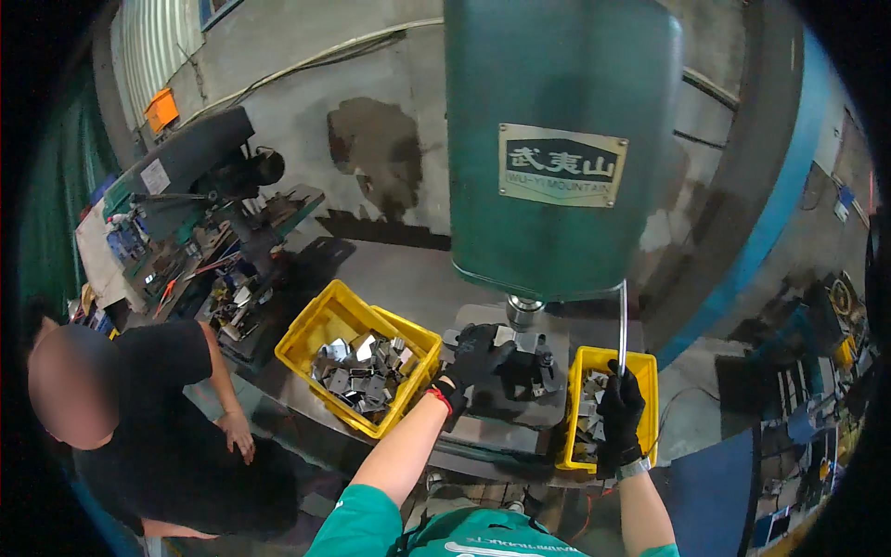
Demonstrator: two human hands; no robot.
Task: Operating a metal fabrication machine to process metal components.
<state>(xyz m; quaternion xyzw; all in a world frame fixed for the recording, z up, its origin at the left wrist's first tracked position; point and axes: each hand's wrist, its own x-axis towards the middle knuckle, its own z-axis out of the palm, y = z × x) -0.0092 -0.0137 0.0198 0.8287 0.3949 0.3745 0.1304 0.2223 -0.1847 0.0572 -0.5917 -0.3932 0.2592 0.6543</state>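
Note:
My left hand [475, 355], in a black glove, is at the work fixture under a green drill press [557, 251]. Its fingers are bent around a small pale metal piece [504, 336], partly hidden by the glove. The chuck [524, 311] comes down just beyond that hand, beside a dark clamping fixture [534, 369]. My right hand [620, 413], also black-gloved, is closed round the lower end of the press's long metal lever [623, 320], which stands nearly upright. That hand is above the right yellow bin [648, 371], whose small metal parts [588, 413] it partly hides.
Left of the press, a yellow bin [302, 330] holds many bent metal parts [362, 371]. A person in black [176, 418] sits at the left, one hand low. Another machine [223, 176] and a cluttered bench are behind them. A blue-edged column [742, 251] rises at the right.

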